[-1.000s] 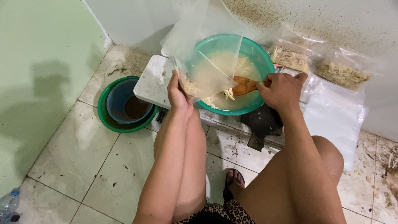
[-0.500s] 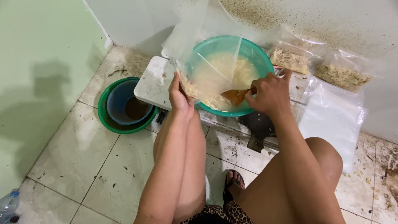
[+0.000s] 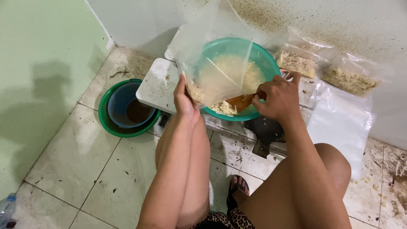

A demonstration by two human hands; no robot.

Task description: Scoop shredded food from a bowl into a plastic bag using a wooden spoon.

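Far left of our hands: a green round plastic basin (image 3: 111, 127) stands on the tiled floor (image 3: 80, 169), with a blue plastic bucket (image 3: 123, 104) inside it; some brown liquid is in the bucket. It is well apart from our left hand.
Left hand: our left hand (image 3: 184, 101) is closed on the lower edge of a clear plastic bag (image 3: 216, 63) and holds it up with the mouth open over the bowl. A small amount of pale shredded food (image 3: 196, 92) already lies in the bottom corner of the bag, just beside our thumb.
Under the left hand: a white flat board (image 3: 159, 85), stained, on which the bowl seems to rest.
Between the hands: a teal round plastic bowl (image 3: 258, 57) with a good heap of the same pale shreds in it, so we judge much is left to be packed.
Right hand: our right hand (image 3: 277, 99) is clamped on the handle of an orange-brown wooden spoon (image 3: 239, 101), whose blade lies in the shreds at the near rim of the bowl, close under the bag.
Beyond the right hand: two filled clear bags of shreds (image 3: 296, 63) lean at the white wall (image 3: 360, 25); these look finished.
Right of the right hand: a stack of empty clear plastic bags (image 3: 343, 123) lies flat, waiting.
Progress: we judge the work partly done, with this bag only begun.
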